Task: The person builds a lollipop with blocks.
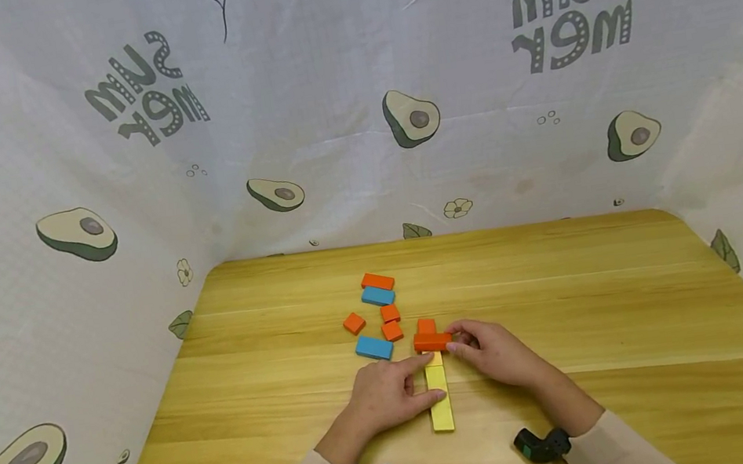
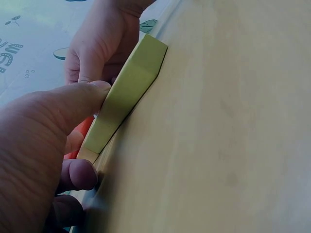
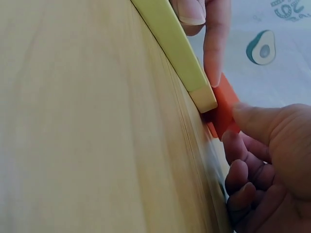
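Observation:
A long yellow block [image 1: 441, 404] and a small pale orange block [image 1: 434, 359] lie end to end on the table. My left hand [image 1: 383, 397] rests thumb and index fingertip on them. Across the far end of the pale block sits a red-orange block [image 1: 433, 341], its right end pinched between the thumb and fingers of my right hand [image 1: 498, 351]. Another orange block [image 1: 426, 326] lies just beyond it. In the right wrist view the held red-orange block [image 3: 224, 109] touches or nearly touches the pale block's end [image 3: 204, 99].
Left of the row lie two blue blocks [image 1: 374, 347] [image 1: 378, 295], a long orange block [image 1: 378, 281] and several small orange ones [image 1: 354, 323]. A printed cloth [image 1: 354, 210] stands behind the wooden table [image 1: 563, 276].

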The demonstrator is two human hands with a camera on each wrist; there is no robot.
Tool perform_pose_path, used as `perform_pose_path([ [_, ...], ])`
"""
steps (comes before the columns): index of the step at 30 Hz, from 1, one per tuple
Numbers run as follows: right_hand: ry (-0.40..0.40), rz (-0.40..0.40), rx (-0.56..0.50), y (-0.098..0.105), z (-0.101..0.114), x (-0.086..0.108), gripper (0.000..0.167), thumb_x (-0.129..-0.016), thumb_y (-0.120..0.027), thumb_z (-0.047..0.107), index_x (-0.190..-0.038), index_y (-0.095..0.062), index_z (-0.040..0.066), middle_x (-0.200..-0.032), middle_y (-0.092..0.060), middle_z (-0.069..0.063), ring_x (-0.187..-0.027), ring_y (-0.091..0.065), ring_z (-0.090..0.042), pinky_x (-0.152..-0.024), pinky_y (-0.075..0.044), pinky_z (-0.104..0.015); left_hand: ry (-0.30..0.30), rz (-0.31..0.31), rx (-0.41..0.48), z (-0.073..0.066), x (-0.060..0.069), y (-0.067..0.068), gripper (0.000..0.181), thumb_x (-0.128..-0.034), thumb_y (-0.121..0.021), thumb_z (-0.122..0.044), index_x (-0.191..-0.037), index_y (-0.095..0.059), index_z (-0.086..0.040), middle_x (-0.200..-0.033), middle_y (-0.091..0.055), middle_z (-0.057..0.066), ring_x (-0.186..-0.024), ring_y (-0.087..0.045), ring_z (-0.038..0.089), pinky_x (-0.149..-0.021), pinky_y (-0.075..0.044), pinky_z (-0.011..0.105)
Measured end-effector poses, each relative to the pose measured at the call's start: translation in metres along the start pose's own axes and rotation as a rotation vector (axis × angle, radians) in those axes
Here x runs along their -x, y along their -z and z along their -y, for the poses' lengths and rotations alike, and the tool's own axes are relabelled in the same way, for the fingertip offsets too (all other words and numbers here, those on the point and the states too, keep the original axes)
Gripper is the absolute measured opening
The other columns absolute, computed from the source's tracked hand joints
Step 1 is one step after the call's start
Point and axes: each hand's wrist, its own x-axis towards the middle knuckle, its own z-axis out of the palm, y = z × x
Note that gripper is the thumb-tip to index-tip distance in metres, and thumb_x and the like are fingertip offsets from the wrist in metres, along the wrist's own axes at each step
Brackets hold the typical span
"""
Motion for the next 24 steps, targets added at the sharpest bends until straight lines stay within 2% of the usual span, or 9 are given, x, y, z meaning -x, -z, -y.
perform_pose_path([
  [15,0.028,-0.051,0.142,-0.0044,0.0028,-0.0031,0.037,-0.101,-0.072,0.020,-0.134,-0.069,0.004,-0.082,-0.061,0.007,-0.072,-0.051,-0.007,-0.071,-0.046,-0.027,-0.002,-0.005,-0.011,0.0006,0.0007,-0.0019,0.058,-0.0925,-0.072,-0.061,-0.143,-0.068,-0.032,-0.053,-0.045,-0.021,-0.046,-0.039,-0.003,-0.046,-0.032,0.021],
  [24,0.027,-0.056,0.173,-0.0049,0.0032,-0.0062,0.034,-0.097,-0.077,0.019,-0.127,-0.071,0.005,-0.081,-0.061,0.008,-0.070,-0.051,-0.006,-0.068,-0.046,-0.024,0.008,-0.001,-0.013,0.0011,-0.0004,-0.0013,0.058,-0.0924,-0.072,-0.062,-0.142,-0.068,-0.033,-0.055,-0.046,-0.021,-0.048,-0.040,-0.003,-0.047,-0.033,0.021],
])
